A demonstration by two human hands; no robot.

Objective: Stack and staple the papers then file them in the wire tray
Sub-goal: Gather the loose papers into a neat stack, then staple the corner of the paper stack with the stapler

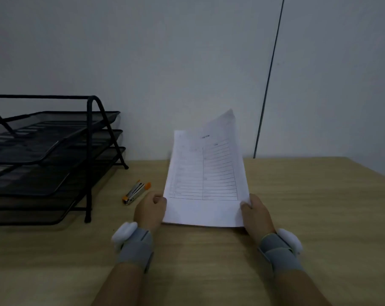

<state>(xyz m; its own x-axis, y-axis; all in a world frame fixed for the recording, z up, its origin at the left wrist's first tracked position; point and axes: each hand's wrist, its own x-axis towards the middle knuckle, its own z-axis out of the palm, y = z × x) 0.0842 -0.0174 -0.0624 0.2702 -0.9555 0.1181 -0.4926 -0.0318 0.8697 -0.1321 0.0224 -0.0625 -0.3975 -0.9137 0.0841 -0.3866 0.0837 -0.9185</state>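
Observation:
I hold a stack of white papers (206,177) upright, its lower edge resting on the wooden desk (209,261). The front sheet carries a printed table of lines, and a rear sheet's corner sticks out at the top right. My left hand (150,209) grips the lower left edge and my right hand (255,212) grips the lower right edge. A small silver and orange stapler (136,192) lies on the desk just left of my left hand. The black wire tray (54,155), with three tiers, stands at the left.
A pale wall rises right behind the desk, with a thin dark vertical strip (268,78) on it at the right. Both wrists wear grey bands with white devices. The desk's right edge runs diagonally at the far right.

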